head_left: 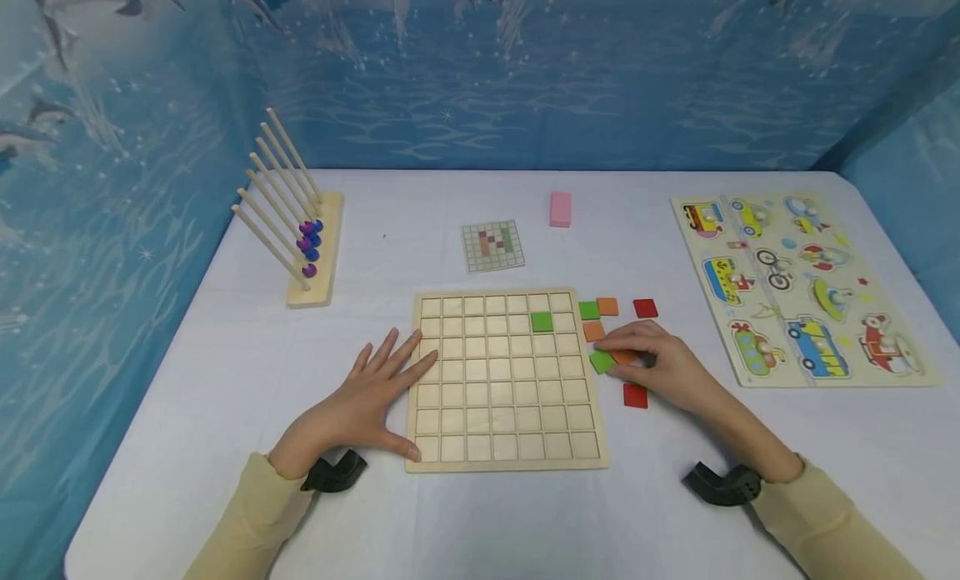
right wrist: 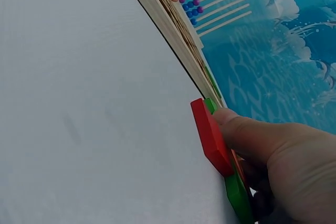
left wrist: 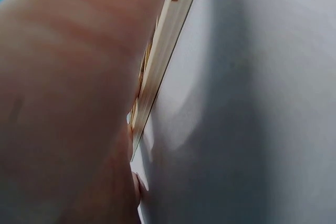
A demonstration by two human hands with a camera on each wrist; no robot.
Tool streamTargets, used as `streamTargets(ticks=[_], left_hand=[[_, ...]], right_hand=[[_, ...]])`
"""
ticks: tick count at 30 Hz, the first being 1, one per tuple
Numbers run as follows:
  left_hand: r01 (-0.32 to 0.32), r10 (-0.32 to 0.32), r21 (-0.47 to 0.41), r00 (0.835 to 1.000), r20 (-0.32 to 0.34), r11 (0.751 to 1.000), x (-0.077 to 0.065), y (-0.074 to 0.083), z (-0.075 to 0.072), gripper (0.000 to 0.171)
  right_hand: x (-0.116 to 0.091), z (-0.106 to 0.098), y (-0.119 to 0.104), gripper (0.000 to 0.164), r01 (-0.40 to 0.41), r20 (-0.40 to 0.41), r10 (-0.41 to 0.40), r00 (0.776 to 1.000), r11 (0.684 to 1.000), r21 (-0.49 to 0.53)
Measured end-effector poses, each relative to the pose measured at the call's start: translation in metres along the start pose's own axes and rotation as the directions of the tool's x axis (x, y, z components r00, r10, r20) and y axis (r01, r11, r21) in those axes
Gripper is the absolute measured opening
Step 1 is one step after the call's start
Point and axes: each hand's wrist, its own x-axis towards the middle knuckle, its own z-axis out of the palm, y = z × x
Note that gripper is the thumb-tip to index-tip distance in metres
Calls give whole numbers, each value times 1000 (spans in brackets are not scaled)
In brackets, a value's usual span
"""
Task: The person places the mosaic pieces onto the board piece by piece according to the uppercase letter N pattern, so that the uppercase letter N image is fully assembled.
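My left hand (head_left: pixel 367 405) lies spread on the left edge of a wooden grid board (head_left: pixel 507 465), fingertips on its frame, thumb near the bottom corner. In the left wrist view, the board's side (left wrist: pixel 163 56) shows past the blurred hand. Right of the board, my right hand (head_left: pixel 660 365) pinches a green square tile (head_left: pixel 602 362) between thumb and fingertips. An orange tile (head_left: pixel 624 357) shows between these fingers. A red tile (right wrist: pixel 210 135) lies close by the thumb in the right wrist view, and another green tile (right wrist: pixel 239 200) shows below it. One green tile (head_left: pixel 542 322) sits in the grid.
Beyond the right hand lie a green tile (head_left: pixel 589 311), orange tiles (head_left: pixel 607 306) and a red tile (head_left: pixel 645 308). A small pattern card (head_left: pixel 493 247) and pink block (head_left: pixel 560 209) are behind the board. A peg rack with beads (head_left: pixel 321 280) stands left, a picture puzzle (head_left: pixel 798 297) right.
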Motion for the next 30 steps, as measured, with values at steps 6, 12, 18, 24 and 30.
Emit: streamTargets(ticks=[6,12,18,24,30], left_hand=[[14,-14,-8,1000,6,1000,0,1,-1,122],[11,-11,-5,1000,3,1000,0,1,-1,121],[3,-3,-8,1000,1,1000,0,1,-1,121],[-5,5,-4,1000,-4,1000,-1,1,-2,121],[-4,4,-9,1000,2,1000,-1,2,-2,120]], right_hand=[[0,2,0,36,-9,-6,9,1000,999,-37],[1,2,1,32,-11,-12,11,1000,999,-30],[1,-1,-1,29,-24,-19,24,1000,1000,-10],[9,-4,-16,34,-17,-79,19,997,1000,26],[26,10,-35,31,-49,-121,64,991,992,117]])
